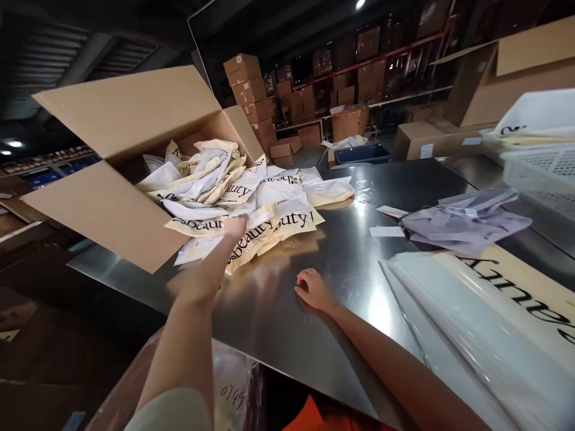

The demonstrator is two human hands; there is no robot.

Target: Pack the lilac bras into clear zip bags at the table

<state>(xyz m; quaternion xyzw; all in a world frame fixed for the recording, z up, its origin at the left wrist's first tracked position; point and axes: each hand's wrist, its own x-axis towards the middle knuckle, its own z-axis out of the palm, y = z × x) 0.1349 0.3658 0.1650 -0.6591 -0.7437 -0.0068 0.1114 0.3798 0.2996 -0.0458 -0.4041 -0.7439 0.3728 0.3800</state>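
Note:
My left hand (236, 226) reaches to the front of a heap of printed plastic bags, its fingers closed on the edge of one plastic bag (260, 216). These bags have a clear white side and a cream side with black lettering. Several lie in the open cardboard box (148, 221), and others spill from its mouth onto the metal table (278, 323). My right hand (312, 288) rests on the tabletop with its fingers curled in and nothing visible in them. It is apart from the heap.
A mauve garment (467, 221) lies at the right, with white tags (386, 231) beside it. Nearer me is a stack of large flat printed bags (485, 317). A white perforated basket (539, 173) stands at the right edge. A dark blue bin (363, 154) is beyond the table.

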